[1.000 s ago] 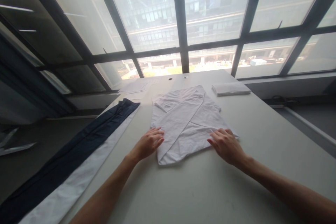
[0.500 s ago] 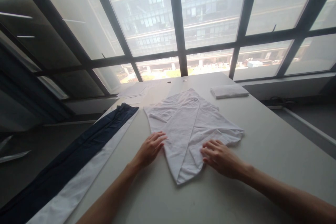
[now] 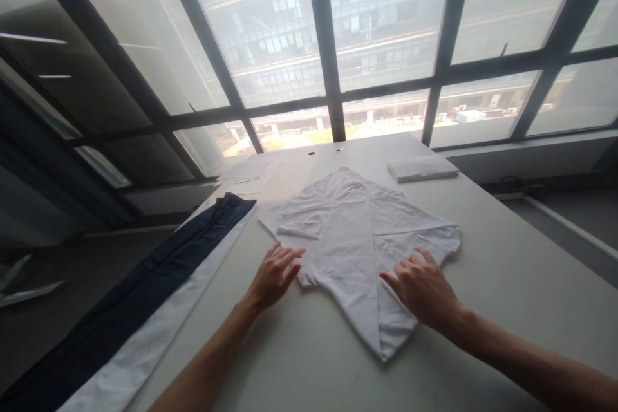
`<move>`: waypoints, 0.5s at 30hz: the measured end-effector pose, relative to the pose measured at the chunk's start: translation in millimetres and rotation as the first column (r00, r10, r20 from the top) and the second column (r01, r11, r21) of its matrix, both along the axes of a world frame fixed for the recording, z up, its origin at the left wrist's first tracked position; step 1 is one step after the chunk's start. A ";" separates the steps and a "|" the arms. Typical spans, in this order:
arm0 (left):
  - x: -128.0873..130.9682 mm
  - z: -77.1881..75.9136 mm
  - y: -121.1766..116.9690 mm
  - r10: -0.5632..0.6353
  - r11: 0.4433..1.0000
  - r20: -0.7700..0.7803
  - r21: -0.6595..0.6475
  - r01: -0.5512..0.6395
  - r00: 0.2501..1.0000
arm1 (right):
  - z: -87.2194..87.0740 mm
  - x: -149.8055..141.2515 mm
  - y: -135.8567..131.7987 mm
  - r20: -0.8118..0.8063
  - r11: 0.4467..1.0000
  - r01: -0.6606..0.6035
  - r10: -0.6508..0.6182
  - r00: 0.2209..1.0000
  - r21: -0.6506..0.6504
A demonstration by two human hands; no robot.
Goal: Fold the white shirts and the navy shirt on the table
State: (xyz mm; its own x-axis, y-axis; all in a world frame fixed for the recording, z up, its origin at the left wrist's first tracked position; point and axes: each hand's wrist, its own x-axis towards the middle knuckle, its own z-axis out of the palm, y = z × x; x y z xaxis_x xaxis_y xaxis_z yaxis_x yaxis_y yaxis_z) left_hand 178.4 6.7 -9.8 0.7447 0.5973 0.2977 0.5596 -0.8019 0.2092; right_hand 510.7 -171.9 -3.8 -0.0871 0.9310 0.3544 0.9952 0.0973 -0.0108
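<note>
- Centrally in the frame, a thin white garment [image 3: 345, 257], probably a shirt, lay on the white table [image 3: 299, 347], with layers overlapping and one pointed corner directed towards the bottom edge of the picture.
- Handling, as judged from its wrinkles and shallow folds: the fabric was likely light, soft and limp, not fragile, and apt to slide on the smooth tabletop or pucker under uneven pressure.
- Holding places, likewise a judgement: the folded lower corner and the outer edges at left and right probably offered the surest purchase, all layers being taken together; a single layer would probably have shifted.
- The left hand [image 3: 275, 277] was at the garment's left edge, fingers loosely spread and unclenched; firm contact could not be confirmed.
- The right hand [image 3: 425, 283] was over the garment's right portion, fingers bent; whether it pinched fabric or merely pressed could not be told.
- No container could be identified. The table bore a folded white cloth [image 3: 422, 167] at upper right of centre, papers [image 3: 246, 170] at upper left of centre, and, along its left side, navy cloth [image 3: 159, 270] beside white fabric [image 3: 145, 341].
</note>
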 end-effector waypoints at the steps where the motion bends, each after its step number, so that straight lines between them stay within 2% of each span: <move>1: -1.4 -1.8 2.8 0.018 1.000 0.018 0.017 -0.019 1.000 | -1.2 0.6 -0.7 -0.003 1.000 0.019 -0.019 1.000 0.012; 5: -14.1 -15.7 21.6 0.217 0.975 0.040 0.034 -0.219 0.975 | -4.8 1.0 -2.3 -0.040 1.000 0.017 -0.016 0.999 0.024; 8: -21.5 -22.1 28.8 0.301 0.953 -0.004 0.024 -0.301 0.954 | -5.8 -0.2 -2.0 -0.024 0.999 0.034 -0.034 0.999 0.023; 11: -19.4 -17.7 24.2 0.306 0.951 -0.038 0.053 -0.304 0.951 | -4.8 -0.2 -1.1 0.025 0.999 0.048 -0.048 0.999 0.025; 15: -9.2 -1.0 9.6 0.277 0.957 -0.053 0.109 -0.270 0.959 | -4.2 5.0 -0.8 0.102 0.999 0.038 -0.040 0.994 0.023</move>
